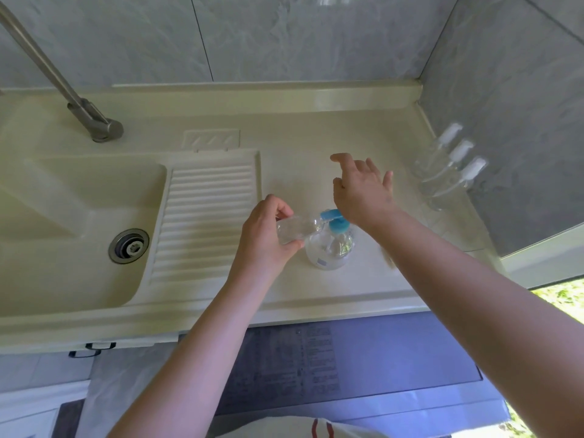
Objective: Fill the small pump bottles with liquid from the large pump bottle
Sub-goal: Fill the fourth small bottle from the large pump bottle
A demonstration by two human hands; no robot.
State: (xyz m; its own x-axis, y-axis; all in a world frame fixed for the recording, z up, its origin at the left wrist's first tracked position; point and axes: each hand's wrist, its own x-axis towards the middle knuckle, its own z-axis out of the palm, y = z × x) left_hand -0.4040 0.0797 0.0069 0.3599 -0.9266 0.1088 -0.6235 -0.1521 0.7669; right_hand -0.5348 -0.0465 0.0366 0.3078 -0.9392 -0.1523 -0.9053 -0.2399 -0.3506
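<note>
At the upper left of the frame a grey tap [94,121] stands behind the sink [79,222]. The sink has a round drain [129,246], and a ribbed board [205,216] slopes beside it.

Near the middle, the left hand [265,235] has its grip closed round a small clear bottle [297,229]. The bottle lies on its side in the air, with its open end right by the blue pump [335,219] of the big bottle [330,248]. The big bottle stands upright on the pale desk [300,172].

Just right of the middle, the right hand [363,191] is above the blue pump. Its grip is wide open, fingers spread, and it holds nothing. The heel of the hand is at the pump top; I cannot tell if it presses.

At the right, three more small pump bottles [448,172] with white tops stand in a row by the wall.
</note>
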